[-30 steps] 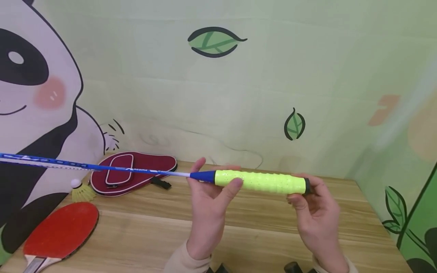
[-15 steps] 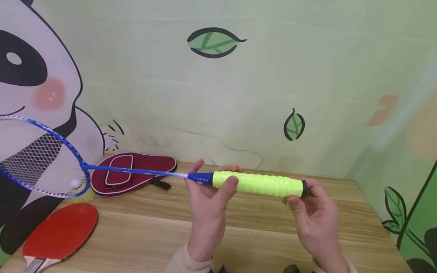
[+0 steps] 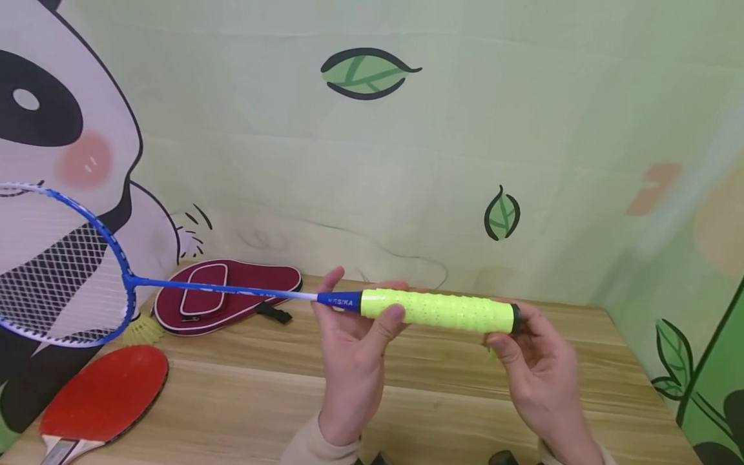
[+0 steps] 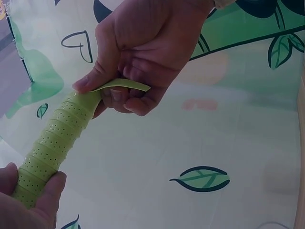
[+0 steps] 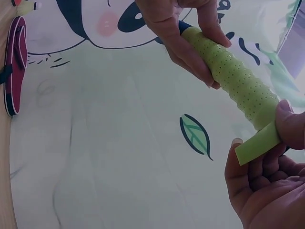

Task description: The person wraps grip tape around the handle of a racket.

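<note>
A blue and white badminton racket (image 3: 227,290) is held level above the table, its strung head (image 3: 64,278) at the left and partly out of the head view. Perforated yellow-green grip tape (image 3: 447,310) wraps the handle in ridged turns. My left hand (image 3: 354,361) holds the handle near the blue cone, thumb across the tape. Around the black-capped butt end, my right hand (image 3: 540,374) pinches the tape between thumb and fingers. A short loose tape end (image 5: 257,145) sticks out past the right thumb, plain in both wrist views.
On the wooden table (image 3: 465,413) lie a red table tennis bat (image 3: 107,394), a yellow shuttlecock (image 3: 143,329) and a maroon bat case (image 3: 256,284). A printed cloth backdrop (image 3: 407,168) stands close behind the table.
The racket has rolled about its long axis: its head was edge-on and now shows its strung face. The hands stay at nearly the same places on the handle.
</note>
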Tool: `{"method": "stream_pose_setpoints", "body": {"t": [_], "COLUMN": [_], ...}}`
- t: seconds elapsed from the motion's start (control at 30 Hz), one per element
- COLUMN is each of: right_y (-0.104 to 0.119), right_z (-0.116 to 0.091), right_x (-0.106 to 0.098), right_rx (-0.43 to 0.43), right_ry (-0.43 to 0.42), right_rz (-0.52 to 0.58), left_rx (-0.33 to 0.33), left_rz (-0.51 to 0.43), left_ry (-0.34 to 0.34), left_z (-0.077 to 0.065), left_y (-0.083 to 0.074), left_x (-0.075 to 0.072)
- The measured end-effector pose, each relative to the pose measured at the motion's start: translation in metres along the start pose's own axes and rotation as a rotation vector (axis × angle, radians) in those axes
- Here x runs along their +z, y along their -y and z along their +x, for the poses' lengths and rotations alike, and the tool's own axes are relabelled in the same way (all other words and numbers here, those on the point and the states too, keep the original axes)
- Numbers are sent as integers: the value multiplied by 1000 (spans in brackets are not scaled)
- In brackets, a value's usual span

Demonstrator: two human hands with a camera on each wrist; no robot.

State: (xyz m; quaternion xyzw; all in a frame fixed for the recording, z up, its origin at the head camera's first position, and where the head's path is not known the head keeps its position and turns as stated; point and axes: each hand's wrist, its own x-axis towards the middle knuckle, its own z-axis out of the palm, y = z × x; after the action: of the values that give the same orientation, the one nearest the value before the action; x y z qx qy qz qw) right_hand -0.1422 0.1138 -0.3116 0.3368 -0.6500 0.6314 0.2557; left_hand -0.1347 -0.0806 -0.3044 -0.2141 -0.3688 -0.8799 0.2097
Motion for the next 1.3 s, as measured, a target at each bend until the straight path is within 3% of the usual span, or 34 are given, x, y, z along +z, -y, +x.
{"method": "stream_pose_setpoints", "body": {"t": [0.17,0.8,0.93,1.17,1.3], "right_y": [1,-10,-9,-3,-3], "right_z": [0,0,1,0,1], "right_x": [-2,-1,1,3,4], "right_rx": [13,-101,-109,-33,-52], "right_ry": [22,14,9,6,0], "right_rz": [-31,17,15,-22,-10], "left_rx": [19,10,16,-37,-64], "left_rz": [17,64,97,133,105], "left_ry": [-5,-50,-91,-215,-196], "left_z": [0,-1,0,4,4], "left_y": [2,2,2,3,3], "left_x": [-1,0,1,2,2]}}
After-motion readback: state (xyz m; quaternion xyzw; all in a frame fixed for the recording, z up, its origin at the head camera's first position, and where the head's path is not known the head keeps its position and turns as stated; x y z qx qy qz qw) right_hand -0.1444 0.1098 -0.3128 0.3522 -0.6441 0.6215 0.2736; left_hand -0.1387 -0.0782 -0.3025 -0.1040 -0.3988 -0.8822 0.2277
